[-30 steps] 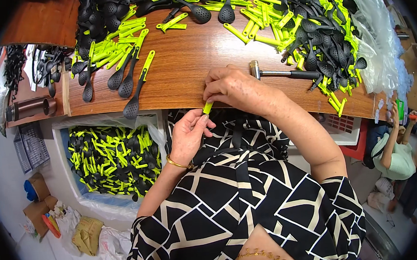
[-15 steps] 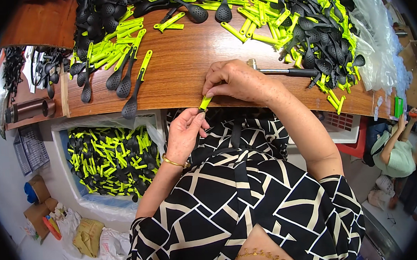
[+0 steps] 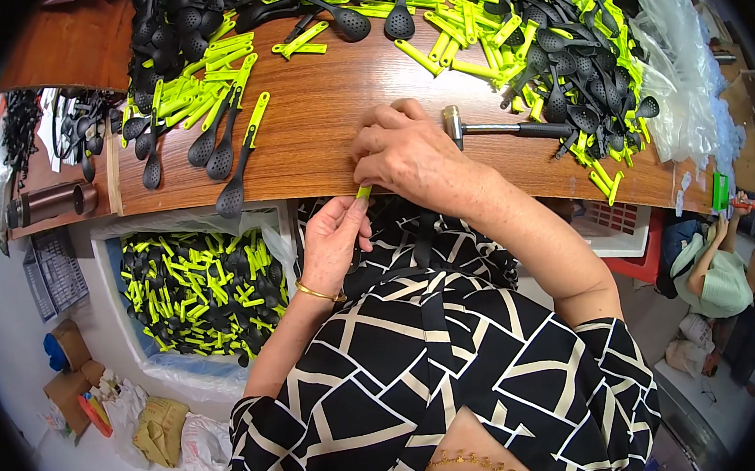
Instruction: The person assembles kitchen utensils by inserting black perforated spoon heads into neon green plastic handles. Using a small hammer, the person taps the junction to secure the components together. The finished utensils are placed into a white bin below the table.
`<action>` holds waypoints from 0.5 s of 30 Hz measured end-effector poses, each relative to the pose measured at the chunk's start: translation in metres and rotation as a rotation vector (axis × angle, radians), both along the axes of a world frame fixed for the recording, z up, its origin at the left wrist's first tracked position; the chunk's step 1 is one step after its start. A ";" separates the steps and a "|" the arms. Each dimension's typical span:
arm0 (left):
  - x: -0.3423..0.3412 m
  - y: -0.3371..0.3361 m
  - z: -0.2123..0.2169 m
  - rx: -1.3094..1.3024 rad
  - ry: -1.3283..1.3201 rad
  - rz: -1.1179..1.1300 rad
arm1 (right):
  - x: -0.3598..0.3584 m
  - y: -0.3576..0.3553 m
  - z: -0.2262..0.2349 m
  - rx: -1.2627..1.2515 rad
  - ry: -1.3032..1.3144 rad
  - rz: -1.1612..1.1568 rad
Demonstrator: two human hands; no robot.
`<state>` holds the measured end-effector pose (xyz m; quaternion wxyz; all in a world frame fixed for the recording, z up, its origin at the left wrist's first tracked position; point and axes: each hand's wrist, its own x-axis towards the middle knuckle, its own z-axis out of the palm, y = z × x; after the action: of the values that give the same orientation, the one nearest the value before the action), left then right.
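Note:
Between my hands, at the table's front edge, is a small lime-green handle (image 3: 363,192), mostly covered by fingers. My left hand (image 3: 330,243) pinches its lower end between thumb and fingers. My right hand (image 3: 412,161) curls over the upper end, its fingertips closed on the handle and hidden by the back of the hand. Left of them lies a black perforated spoon (image 3: 231,196) with a green handle, its bowl overhanging the edge. A hammer (image 3: 510,127) with a metal head and black grip rests just right of my right hand.
Loose green handles (image 3: 468,32) and black perforated spoon heads (image 3: 586,81) are heaped along the back and right of the wooden table (image 3: 301,144). Below on the left stands a lined bin (image 3: 120,306) full of spoons. A brown flask (image 3: 51,204) lies far left. Another person (image 3: 713,278) sits far right.
My right hand has moved slightly left and turned over the handle, covering more of it. The hammer's head now shows beside it. My left hand keeps its pinch.

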<state>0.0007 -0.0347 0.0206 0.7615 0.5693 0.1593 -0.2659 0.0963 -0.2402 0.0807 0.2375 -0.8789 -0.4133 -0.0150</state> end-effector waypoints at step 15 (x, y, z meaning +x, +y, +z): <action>0.003 0.000 0.011 -0.099 0.073 -0.084 | -0.026 -0.118 0.003 -0.005 -0.092 -0.373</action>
<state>0.0036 -0.0343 0.0311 0.7706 0.5270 0.1497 -0.3256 0.0699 -0.3579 0.0841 0.2093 -0.9393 -0.2536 -0.0979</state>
